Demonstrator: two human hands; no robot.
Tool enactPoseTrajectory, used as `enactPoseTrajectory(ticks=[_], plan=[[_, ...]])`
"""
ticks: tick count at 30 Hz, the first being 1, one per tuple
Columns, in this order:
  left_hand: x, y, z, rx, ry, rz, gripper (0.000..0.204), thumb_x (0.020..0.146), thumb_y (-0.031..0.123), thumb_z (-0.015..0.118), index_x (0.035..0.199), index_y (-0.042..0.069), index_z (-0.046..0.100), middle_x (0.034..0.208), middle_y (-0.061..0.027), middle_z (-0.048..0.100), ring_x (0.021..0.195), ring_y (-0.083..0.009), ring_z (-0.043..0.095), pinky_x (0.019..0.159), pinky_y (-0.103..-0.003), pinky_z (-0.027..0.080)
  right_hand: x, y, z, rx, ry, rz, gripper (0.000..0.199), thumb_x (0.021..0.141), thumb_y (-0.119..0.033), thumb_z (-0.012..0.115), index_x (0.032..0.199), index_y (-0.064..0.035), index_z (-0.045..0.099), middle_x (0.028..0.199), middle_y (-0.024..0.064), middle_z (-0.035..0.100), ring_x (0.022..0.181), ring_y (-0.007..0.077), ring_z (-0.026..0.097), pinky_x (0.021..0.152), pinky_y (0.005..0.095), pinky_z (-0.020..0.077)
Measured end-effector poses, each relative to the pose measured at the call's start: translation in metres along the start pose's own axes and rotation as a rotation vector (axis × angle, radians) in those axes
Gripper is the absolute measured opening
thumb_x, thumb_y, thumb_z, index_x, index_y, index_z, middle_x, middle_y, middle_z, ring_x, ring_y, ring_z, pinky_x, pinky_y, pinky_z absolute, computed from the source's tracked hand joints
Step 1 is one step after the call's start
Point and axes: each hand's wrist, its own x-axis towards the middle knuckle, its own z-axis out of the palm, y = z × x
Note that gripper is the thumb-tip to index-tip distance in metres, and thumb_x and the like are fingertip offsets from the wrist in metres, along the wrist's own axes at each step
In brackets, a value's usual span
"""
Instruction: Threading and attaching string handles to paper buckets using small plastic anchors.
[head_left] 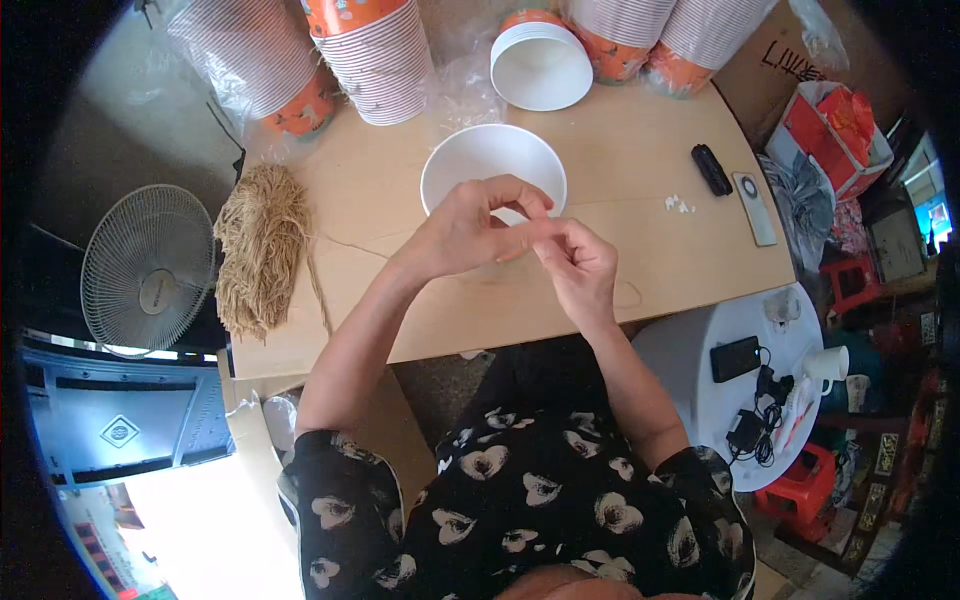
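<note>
Head view — left hand [468,226] and right hand [585,270] meet mid-frame, fingers curled, whether gripping anything I can't tell — round white bowl [488,158] partly hidden behind!

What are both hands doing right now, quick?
Left hand: fingers curled, tips at the right hand's; can't tell if it holds anything.
Right hand: fingers bent in; anything pinched is too small to tell.
</note>
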Motion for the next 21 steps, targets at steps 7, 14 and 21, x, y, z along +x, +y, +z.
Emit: enactPoseTrajectory(ticks=[7,14,21], plan=[[-0.002,0.011,0.001,0.152,-0.096,0.089,0.034,0.083,0.004,0.074,0.116,0.007,0.063,0.107,-0.0029,0.069,0.095,-0.0151,0.067,0.07,-0.029,0.055,0.014,-0.027,-0.017,0.23,-0.051,0.293,0.02,0.092,-0.016,0.073,0.103,0.0,0.074,0.078,-0.0013,0.065,0.065,0.0039,0.051,0.056,0.0182,0.0371],[-0.007,0.007,0.003,0.264,0.02,0.1,0.03,0.08,-0.002,0.07,0.109,0.004,0.068,0.1,-0.0073,0.07,0.086,-0.0187,0.067,0.065,-0.031,0.056,0.025,-0.046,-0.022,0.188,-0.114,0.249,0.02,0.092,-0.017,0.073,0.101,-0.0001,0.074,0.072,-0.0026,0.06,0.063,0.0038,0.05,0.053,0.018,0.0341],[0.003,0.002,0.006,0.109,0.01,-0.032,0.017,0.087,0.003,0.068,0.104,0.004,0.071,0.084,-0.0018,0.067,0.066,-0.0073,0.057,0.053,-0.024,0.045,0.04,-0.049,-0.028,0.176,-0.125,0.248,0.022,0.095,-0.018,0.07,0.105,0.0013,0.071,0.071,-0.0025,0.059,0.063,0.0047,0.051,0.053,0.0187,0.0353]])
